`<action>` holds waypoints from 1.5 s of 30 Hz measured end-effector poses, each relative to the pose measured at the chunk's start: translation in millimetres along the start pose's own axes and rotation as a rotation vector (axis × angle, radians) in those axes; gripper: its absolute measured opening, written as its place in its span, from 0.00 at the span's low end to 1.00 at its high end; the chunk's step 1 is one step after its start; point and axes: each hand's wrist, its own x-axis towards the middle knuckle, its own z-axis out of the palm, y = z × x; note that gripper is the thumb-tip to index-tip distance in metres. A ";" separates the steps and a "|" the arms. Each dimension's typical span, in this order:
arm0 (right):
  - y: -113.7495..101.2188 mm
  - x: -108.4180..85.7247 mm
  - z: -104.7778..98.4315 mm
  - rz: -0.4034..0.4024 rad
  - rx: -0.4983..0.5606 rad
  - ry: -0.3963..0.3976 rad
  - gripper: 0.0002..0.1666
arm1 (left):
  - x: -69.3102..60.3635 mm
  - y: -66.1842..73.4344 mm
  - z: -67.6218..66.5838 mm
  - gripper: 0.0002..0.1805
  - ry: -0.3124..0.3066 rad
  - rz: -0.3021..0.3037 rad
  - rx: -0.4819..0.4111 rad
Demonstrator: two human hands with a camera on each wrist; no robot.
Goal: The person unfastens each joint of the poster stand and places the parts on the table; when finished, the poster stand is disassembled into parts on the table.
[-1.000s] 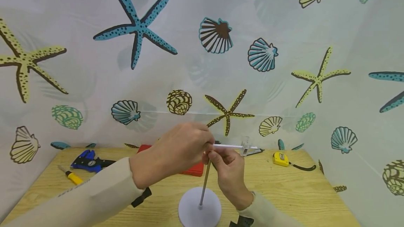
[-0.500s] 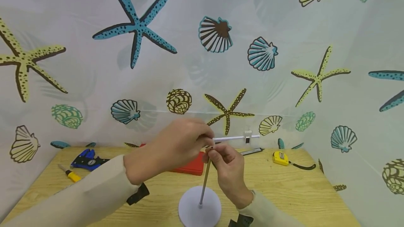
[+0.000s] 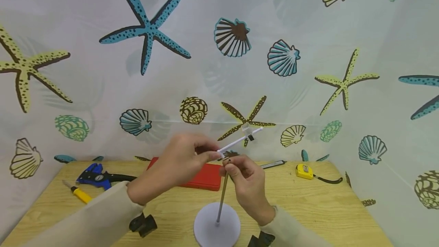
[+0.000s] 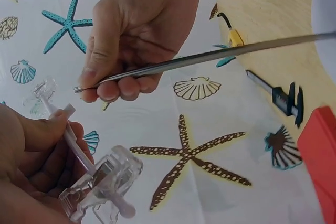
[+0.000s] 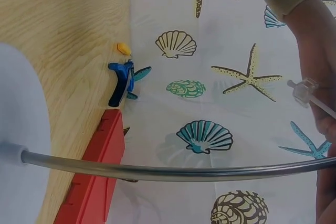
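Observation:
My left hand (image 3: 178, 163) pinches a white plastic crossbar (image 3: 236, 141) between thumb and fingers near its middle. Clear plastic clips (image 4: 105, 179) sit toward both ends of the bar in the left wrist view. The bar tilts up to the right, just above and apart from the tip of a thin metal rod (image 3: 223, 197). My right hand (image 3: 248, 186) holds that rod close to its top, thumb against curled fingers. The rod's lower end stands in a round white base (image 3: 205, 228) on the table. In the right wrist view, the rod crosses in front of my left hand (image 5: 320, 56).
Behind the hands lies a red case (image 3: 202, 176) on the wooden table (image 3: 308, 209). To its left are a blue hand tool (image 3: 97, 177) and a yellow-handled tool (image 3: 81, 194). A caliper (image 3: 273, 164) and yellow tape measure (image 3: 304, 171) lie right. A shell-patterned curtain (image 3: 205, 75) hangs behind.
My left hand has moved slightly left and turned the crossbar, so its right end now points upward and the rod's tip shows. My right hand and the base have stayed nearly still.

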 end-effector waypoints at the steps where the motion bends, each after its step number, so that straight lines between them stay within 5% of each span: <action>1: -0.1 0.0 -0.4 -0.001 -0.007 -0.003 0.11 | -1.1 -1.4 0.7 0.03 -0.006 -0.039 -0.022; 6: -1.0 -0.7 -2.1 0.033 -0.057 0.010 0.10 | -9.2 -10.8 4.2 0.04 -0.024 -0.177 -0.116; 22: 0.1 -1.5 -4.0 0.003 -0.118 -0.009 0.04 | -32.5 -49.8 14.9 0.07 -0.017 -0.347 -0.266; 45: 0.5 -1.0 -3.2 -0.005 -0.135 -0.016 0.04 | -70.6 -106.8 50.1 0.14 0.001 -0.726 -0.296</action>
